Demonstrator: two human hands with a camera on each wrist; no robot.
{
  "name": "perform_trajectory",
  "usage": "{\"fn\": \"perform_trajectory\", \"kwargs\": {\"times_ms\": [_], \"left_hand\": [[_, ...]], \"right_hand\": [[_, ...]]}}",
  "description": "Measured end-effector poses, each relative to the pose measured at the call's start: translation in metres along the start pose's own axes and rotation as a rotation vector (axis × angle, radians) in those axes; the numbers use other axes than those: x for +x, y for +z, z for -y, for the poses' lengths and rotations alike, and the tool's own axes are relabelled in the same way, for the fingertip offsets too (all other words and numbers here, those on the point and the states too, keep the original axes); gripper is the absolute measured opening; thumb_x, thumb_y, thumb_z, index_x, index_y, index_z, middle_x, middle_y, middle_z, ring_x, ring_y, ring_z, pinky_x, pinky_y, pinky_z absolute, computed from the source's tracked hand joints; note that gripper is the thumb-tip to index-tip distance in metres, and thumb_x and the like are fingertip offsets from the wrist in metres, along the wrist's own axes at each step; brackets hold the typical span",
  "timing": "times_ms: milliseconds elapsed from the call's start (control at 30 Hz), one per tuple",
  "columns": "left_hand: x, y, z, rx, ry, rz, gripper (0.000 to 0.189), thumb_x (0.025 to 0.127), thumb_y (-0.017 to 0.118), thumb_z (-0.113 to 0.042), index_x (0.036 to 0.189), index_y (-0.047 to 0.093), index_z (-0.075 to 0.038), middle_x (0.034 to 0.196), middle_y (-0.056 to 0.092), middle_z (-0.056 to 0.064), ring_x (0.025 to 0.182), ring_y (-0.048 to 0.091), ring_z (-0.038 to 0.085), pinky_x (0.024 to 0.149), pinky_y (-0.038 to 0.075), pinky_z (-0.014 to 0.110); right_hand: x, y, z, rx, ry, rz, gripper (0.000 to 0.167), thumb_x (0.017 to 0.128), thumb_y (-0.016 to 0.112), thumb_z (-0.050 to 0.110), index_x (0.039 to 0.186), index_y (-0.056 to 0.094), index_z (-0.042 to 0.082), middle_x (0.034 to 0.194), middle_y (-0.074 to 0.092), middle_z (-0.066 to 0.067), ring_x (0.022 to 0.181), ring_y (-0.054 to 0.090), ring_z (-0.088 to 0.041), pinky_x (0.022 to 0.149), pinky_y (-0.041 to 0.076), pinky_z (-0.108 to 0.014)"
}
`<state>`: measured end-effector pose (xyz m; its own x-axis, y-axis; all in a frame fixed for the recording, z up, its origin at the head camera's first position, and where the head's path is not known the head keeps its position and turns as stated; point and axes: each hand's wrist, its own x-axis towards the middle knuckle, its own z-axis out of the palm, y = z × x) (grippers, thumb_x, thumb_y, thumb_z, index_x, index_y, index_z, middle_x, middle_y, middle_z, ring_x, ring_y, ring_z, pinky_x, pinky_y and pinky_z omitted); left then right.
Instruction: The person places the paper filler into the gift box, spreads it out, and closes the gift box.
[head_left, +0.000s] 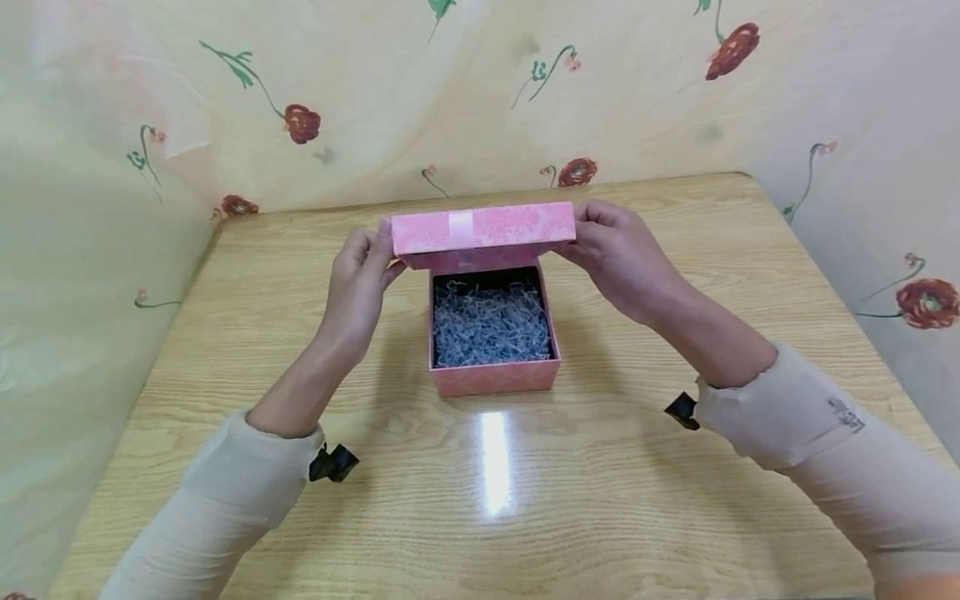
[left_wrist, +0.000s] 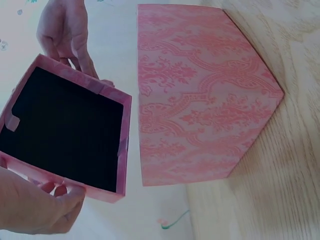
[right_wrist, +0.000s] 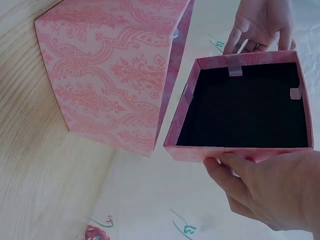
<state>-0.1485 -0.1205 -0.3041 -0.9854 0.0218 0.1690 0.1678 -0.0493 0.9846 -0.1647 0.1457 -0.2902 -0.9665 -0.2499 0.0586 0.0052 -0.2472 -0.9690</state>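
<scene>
A pink patterned box lid (head_left: 517, 227) with a pale ribbon is held up by both hands, tilted above the back of the pink gift box (head_left: 495, 377). My left hand (head_left: 358, 279) grips the lid's left side, thumb along its edge. On the opposite side my right hand (head_left: 618, 254) holds the lid's right end. Blue-grey shredded paper (head_left: 491, 325) fills the box. The lid's black inside (left_wrist: 70, 125) faces the wrists in the left wrist view, with ribbon ends taped on its rim. In the right wrist view the lid (right_wrist: 240, 154) stands apart from the box wall (right_wrist: 107, 75).
The box stands on a wood-grain table (head_left: 420, 517), which reflects a bright light strip. Flower-printed cloth (head_left: 390, 92) hangs behind and at both sides of the table. Small black devices (head_left: 335, 463) sit at both wrists by the pale sleeves.
</scene>
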Motion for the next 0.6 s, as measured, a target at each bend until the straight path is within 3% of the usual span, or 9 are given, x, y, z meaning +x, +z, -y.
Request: {"fn": "perform_trajectory", "kwargs": {"times_ms": [167, 400, 600], "left_hand": [[-0.003, -0.004, 0.002, 0.001, 0.001, 0.046, 0.021, 0.105, 0.038, -0.018, 0.094, 0.045, 0.0, 0.117, 0.05, 0.01, 0.124, 0.05, 0.023, 0.104, 0.039, 0.025], [-0.005, -0.01, 0.005, 0.045, 0.007, 0.094, 0.016, 0.103, 0.042, -0.012, 0.102, 0.05, 0.002, 0.1, 0.051, 0.002, 0.102, 0.052, 0.01, 0.106, 0.038, 0.031], [-0.006, -0.018, 0.009, 0.089, 0.043, 0.153, 0.018, 0.102, 0.046, -0.015, 0.106, 0.054, 0.0, 0.114, 0.054, 0.004, 0.106, 0.051, 0.013, 0.099, 0.04, 0.029]], "right_hand": [[-0.004, -0.002, 0.004, -0.034, 0.011, 0.002, 0.021, 0.098, 0.043, -0.001, 0.084, 0.058, 0.002, 0.104, 0.053, -0.007, 0.105, 0.053, -0.018, 0.111, 0.032, -0.035], [-0.007, -0.006, 0.006, -0.081, 0.024, 0.024, 0.015, 0.096, 0.048, 0.0, 0.089, 0.062, 0.001, 0.106, 0.062, -0.006, 0.106, 0.053, -0.019, 0.098, 0.041, -0.026], [-0.005, -0.009, 0.005, -0.139, -0.012, 0.073, 0.012, 0.093, 0.05, -0.004, 0.089, 0.061, -0.002, 0.115, 0.058, -0.012, 0.117, 0.051, -0.024, 0.097, 0.043, -0.024]]}}
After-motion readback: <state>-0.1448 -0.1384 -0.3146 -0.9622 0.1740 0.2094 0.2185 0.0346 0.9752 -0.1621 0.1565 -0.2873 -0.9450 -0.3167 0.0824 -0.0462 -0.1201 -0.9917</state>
